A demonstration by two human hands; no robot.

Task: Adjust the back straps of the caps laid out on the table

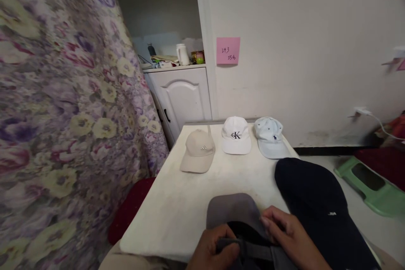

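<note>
Near six o'clock on the white table (177, 204), a gray cap (232, 209) sits at the person's edge, brim toward twelve, its dark inside and back strap (257, 251) showing. The left hand (215, 248) enters from six, knuckles up and fingers curled, its thumb lying across toward three; thumb and fingers are clamped on the cap's back band. Apart from it, the right hand (284, 230) slants in from five, wrist low, bent fingers and thumb drawn together toward ten at the cap's right side; whether they grip the fabric, one cannot tell. Just beyond this hand, at three to four, lies a large navy cap (313, 194). Farther off stand a beige cap (198, 152) at eleven, a white cap (236, 135) at twelve and a pale blue cap (270, 137) at one.
</note>
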